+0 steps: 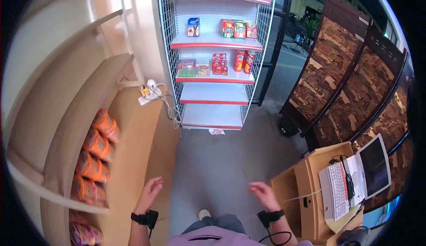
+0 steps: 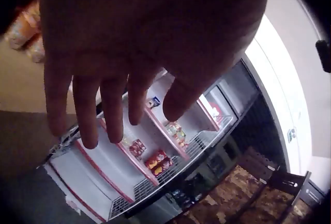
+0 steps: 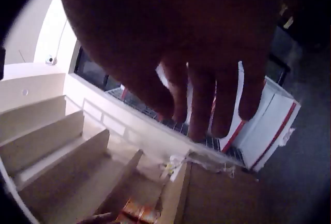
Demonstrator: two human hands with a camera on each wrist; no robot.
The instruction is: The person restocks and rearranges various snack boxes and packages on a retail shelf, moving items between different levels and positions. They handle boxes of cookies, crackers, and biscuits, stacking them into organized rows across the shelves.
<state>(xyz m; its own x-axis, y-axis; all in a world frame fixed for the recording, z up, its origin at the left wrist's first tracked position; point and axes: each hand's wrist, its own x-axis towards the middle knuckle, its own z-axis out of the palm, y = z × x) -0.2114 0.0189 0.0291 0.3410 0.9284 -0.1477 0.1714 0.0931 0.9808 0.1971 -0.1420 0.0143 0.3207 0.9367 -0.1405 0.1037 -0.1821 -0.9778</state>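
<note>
My left hand (image 1: 151, 193) hangs in the air at the lower left of the head view, holding nothing. In the left wrist view its fingers (image 2: 111, 105) are loosely extended and spread. My right hand (image 1: 265, 195) is also bare and in the air, beside the wooden desk (image 1: 306, 197). The right wrist view shows its fingers (image 3: 201, 100) hanging relaxed. Ahead stands a white display shelf (image 1: 214, 93) with red edge strips. It bears a blue box (image 1: 193, 27), several red and green boxes (image 1: 233, 28), red canisters (image 1: 244, 61), small red packs (image 1: 219, 64) and clear-lidded packs (image 1: 193, 68).
Orange packets (image 1: 94, 157) fill part of the wooden shelving (image 1: 84, 90) on the left. A power strip (image 1: 150, 93) with cables hangs by the wall. On the desk sit a keyboard (image 1: 335, 190) and a monitor (image 1: 375, 166). A brown patterned folding screen (image 1: 337, 64) stands at right.
</note>
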